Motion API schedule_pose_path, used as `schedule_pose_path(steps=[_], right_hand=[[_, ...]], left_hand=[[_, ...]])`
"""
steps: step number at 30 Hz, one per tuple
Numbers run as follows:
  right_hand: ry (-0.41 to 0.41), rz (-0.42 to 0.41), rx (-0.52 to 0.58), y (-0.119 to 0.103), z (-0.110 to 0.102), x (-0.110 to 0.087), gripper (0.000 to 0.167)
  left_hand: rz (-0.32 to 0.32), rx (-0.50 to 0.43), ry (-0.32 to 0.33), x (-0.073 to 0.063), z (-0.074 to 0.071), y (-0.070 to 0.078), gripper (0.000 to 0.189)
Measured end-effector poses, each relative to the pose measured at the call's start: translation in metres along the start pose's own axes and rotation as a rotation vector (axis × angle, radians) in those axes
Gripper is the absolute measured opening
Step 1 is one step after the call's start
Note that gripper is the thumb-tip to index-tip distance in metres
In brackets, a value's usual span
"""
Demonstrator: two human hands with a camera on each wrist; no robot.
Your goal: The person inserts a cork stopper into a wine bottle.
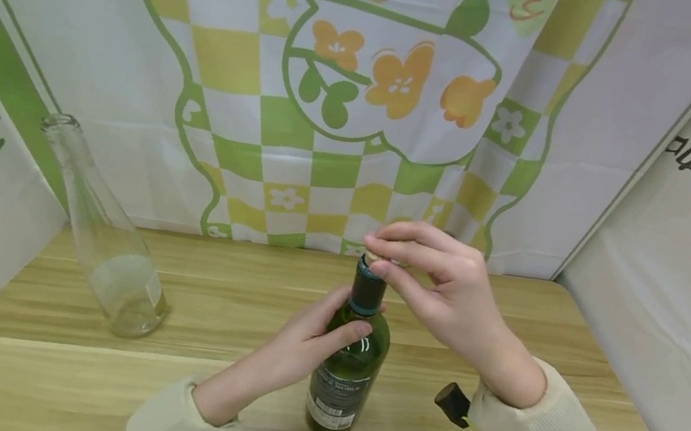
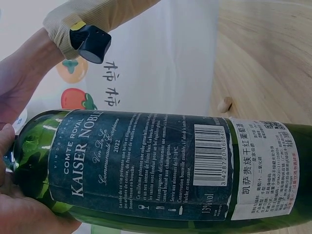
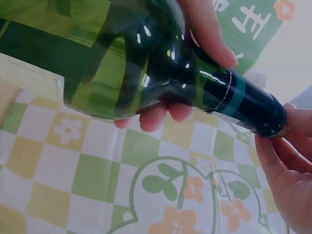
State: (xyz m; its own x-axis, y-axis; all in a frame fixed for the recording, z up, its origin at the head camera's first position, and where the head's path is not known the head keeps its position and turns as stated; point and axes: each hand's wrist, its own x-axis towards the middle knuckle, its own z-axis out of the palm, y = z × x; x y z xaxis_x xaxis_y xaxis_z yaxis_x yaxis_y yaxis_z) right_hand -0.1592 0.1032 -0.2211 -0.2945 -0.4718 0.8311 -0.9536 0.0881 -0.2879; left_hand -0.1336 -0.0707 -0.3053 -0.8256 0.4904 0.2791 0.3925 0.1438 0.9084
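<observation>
A green glass wine bottle [image 1: 349,370] with a dark label stands upright on the wooden table. My left hand [image 1: 302,343] grips it at the shoulder, thumb in front; in the right wrist view its other fingertips [image 3: 152,118] show past the far side of the glass. Over the mouth, my right hand [image 1: 446,276] pinches a tan cork [image 1: 371,257] between thumb and fingers. Most of the cork is hidden by those fingers. A dark sleeve with a teal band wraps the bottle neck [image 3: 239,97]. The label [image 2: 136,161] faces the left wrist camera.
A clear glass bottle [image 1: 115,260] with a pale label stands at the left of the table [image 1: 203,391]. Another small cork-like piece [image 2: 224,105] lies on the wood in the left wrist view. Patterned cloth [image 1: 336,191] hangs at the back, with white cloth [image 1: 667,318] at the right.
</observation>
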Motion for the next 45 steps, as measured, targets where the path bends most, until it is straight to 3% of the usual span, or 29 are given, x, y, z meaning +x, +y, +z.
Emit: schedule_pose_path(steps=[5,10,19,23,28,45], right_hand=[[0.016,0.006,0.023,0.000,0.000,-0.001,0.020],[0.015,0.073,0.075,0.000,-0.001,-0.003,0.017],[-0.001,0.323,0.324,0.001,0.000,-0.012,0.028],[-0.025,0.435,0.362,0.002,0.003,-0.017,0.038],[-0.058,0.510,0.418,0.004,0.005,-0.024,0.043],[-0.028,0.596,0.528,0.018,0.019,-0.059,0.053]], left_hand=[[0.012,0.012,0.006,0.000,0.000,0.000,0.038],[-0.004,0.014,0.004,0.001,0.001,0.001,0.038],[-0.003,0.028,0.013,0.000,0.001,0.001,0.037],[0.003,0.021,0.020,0.000,0.001,0.000,0.037],[0.027,0.025,0.030,0.000,0.000,-0.001,0.035],[-0.072,-0.027,-0.003,-0.003,-0.004,-0.008,0.043]])
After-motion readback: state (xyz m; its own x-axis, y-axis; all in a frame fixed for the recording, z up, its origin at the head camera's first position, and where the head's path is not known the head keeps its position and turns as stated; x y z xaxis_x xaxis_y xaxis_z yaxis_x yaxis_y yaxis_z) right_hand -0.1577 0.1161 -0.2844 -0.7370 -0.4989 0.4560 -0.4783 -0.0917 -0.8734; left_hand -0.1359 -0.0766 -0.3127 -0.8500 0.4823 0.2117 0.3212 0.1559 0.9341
